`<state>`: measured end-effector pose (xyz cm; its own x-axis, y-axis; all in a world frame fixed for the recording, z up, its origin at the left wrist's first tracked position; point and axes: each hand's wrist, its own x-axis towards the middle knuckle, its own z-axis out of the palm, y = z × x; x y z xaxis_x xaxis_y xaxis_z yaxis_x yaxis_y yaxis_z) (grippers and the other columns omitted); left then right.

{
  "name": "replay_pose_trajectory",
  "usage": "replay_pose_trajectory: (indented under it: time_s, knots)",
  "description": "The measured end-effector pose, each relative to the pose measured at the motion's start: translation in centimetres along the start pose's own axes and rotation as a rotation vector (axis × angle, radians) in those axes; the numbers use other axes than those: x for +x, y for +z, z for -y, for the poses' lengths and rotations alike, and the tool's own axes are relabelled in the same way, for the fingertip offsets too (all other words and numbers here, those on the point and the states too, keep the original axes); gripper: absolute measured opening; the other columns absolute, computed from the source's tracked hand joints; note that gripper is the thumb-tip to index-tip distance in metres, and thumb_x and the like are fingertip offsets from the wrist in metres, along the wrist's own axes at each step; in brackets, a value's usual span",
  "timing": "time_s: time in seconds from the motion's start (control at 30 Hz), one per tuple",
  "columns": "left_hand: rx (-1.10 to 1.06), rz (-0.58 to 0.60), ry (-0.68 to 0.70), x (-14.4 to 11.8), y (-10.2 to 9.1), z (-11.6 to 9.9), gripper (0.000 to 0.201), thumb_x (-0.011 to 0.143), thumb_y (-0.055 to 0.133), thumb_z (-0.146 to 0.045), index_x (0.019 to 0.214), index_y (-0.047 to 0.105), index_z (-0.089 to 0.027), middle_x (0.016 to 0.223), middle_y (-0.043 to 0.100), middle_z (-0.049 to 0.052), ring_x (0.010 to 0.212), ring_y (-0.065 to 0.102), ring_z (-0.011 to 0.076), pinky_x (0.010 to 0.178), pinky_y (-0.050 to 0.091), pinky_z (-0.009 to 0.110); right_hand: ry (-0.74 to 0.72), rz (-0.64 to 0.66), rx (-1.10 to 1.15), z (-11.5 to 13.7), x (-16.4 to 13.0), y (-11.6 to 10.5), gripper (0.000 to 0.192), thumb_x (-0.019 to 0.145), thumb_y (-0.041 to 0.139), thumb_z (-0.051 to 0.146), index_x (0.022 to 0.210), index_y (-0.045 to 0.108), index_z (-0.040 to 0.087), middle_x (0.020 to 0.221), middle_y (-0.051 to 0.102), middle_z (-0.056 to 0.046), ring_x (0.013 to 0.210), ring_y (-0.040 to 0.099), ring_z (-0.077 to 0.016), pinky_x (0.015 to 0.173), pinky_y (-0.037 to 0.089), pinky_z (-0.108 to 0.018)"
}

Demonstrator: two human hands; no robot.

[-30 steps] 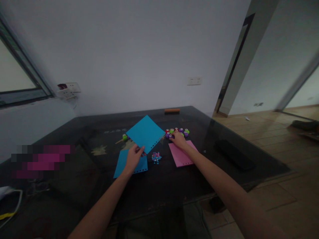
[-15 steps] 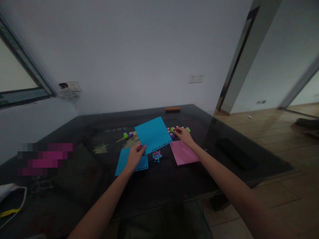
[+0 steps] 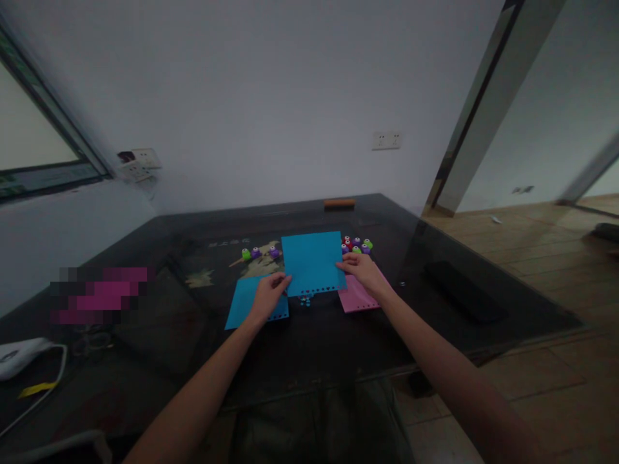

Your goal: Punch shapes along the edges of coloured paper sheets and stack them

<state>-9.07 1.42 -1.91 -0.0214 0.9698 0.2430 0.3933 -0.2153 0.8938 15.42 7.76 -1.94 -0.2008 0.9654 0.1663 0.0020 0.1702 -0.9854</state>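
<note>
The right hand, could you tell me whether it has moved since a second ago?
Yes. The right hand has left the cluster of small punches and come nearer, to the held blue sheet's right edge.

blue sheet (image 3: 313, 261): matt paper | table (image 3: 483, 283): dark glossy glass | punches (image 3: 356, 245): shiny plastic

Dim, bluish indoor light; daylight enters from the window (image 3: 33, 154) at far left. Edges bend and blur, and the glossy bench (image 3: 435, 309) gives faint reflections.
</note>
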Motion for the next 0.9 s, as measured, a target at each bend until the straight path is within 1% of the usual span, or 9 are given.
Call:
replay_pose_trajectory:
  time_s: [0.17,0.23,0.33,0.5,0.6,0.7,0.77,0.83,0.9]
  knots:
    - [0.02,-0.017,0.02,-0.1,0.2,-0.1,0.025,0.075,0.053,-0.042,0.063,0.057,-0.019,0.055,0.052,-0.003,0.055,0.05,0.0139,0.054,0.041,0.023,-0.004,0.014,0.04,-0.1,0.1,-0.2,0.034,0.059,0.072,0.042,0.075,0.06,0.014,0.068,0.063,-0.003,0.064,0.06,-0.0154,0.066,0.049,-0.031]
    - [0.039,-0.019,0.024,-0.2,0.3,-0.1,0.025,0.075,0.053,-0.041,0.065,0.058,-0.019,0.056,0.053,-0.002,0.056,0.051,0.014,0.056,0.041,0.024,-0.022,0.003,0.039,-0.3,0.3,-0.4,0.031,0.061,0.072,0.04,0.075,0.06,0.015,0.068,0.064,-0.002,0.063,0.059,-0.015,0.065,0.049,-0.031]
    - [0.048,-0.063,0.031,-0.2,0.5,-0.3,0.023,0.073,0.056,-0.039,0.066,0.061,-0.018,0.06,0.058,-0.001,0.061,0.055,0.0153,0.061,0.044,0.026,-0.023,-0.019,0.052,-0.7,0.5,-0.5,0.028,0.06,0.073,0.037,0.073,0.061,0.015,0.066,0.063,-0.001,0.059,0.058,-0.0135,0.062,0.048,-0.03]
    - [-0.031,-0.145,0.02,-0.3,1.0,-1.2,0.02,0.07,0.061,-0.034,0.08,0.061,-0.017,0.077,0.065,0.003,0.073,0.06,0.0174,0.07,0.047,0.029,-0.028,-0.046,0.072,0.0,0.2,-0.7,0.027,0.06,0.073,0.036,0.072,0.062,0.015,0.069,0.064,-0.002,0.06,0.058,-0.0129,0.063,0.048,-0.029]
    - [-0.084,-0.167,0.053,-0.3,1.1,-2.2,0.024,0.07,0.063,-0.03,0.089,0.056,-0.017,0.074,0.063,0.002,0.073,0.061,0.0154,0.072,0.048,0.029,-0.006,-0.055,0.066,0.7,0.0,-1.0,0.03,0.058,0.073,0.037,0.074,0.063,0.015,0.071,0.065,-0.003,0.062,0.059,-0.0138,0.066,0.048,-0.031]
    - [-0.122,-0.15,0.102,0.1,1.2,-3.5,0.028,0.071,0.062,-0.027,0.095,0.05,-0.018,0.069,0.061,-0.002,0.066,0.06,0.013,0.067,0.048,0.026,-0.013,-0.07,0.063,1.1,-0.1,-1.5,0.03,0.06,0.072,0.039,0.075,0.064,0.015,0.072,0.066,-0.004,0.063,0.06,-0.0143,0.068,0.049,-0.032]
    - [-0.093,-0.117,0.134,0.6,1.5,-4.2,0.022,0.072,0.061,-0.026,0.09,0.052,-0.018,0.069,0.061,-0.001,0.067,0.06,0.013,0.066,0.048,0.025,-0.024,-0.089,0.07,1.3,-0.1,-2.1,0.029,0.06,0.072,0.039,0.077,0.065,0.016,0.075,0.067,-0.004,0.065,0.06,-0.0149,0.068,0.049,-0.032]
    - [-0.041,-0.076,0.159,1.2,2.3,-4.8,0.012,0.073,0.06,-0.025,0.081,0.056,-0.017,0.072,0.062,0.001,0.07,0.06,0.0139,0.067,0.049,0.026,-0.019,-0.143,0.068,1.3,-0.1,-3.0,0.031,0.059,0.073,0.039,0.078,0.064,0.016,0.077,0.068,-0.005,0.065,0.061,-0.0158,0.067,0.05,-0.032]
    - [-0.036,-0.048,0.151,1.8,3.6,-5.1,0.009,0.073,0.059,-0.024,0.077,0.06,-0.015,0.073,0.063,0.003,0.069,0.06,0.0144,0.066,0.049,0.027,0.008,-0.22,0.062,1.4,-0.2,-4.3,0.035,0.056,0.075,0.038,0.08,0.063,0.016,0.075,0.068,-0.005,0.062,0.06,-0.0156,0.063,0.05,-0.03]
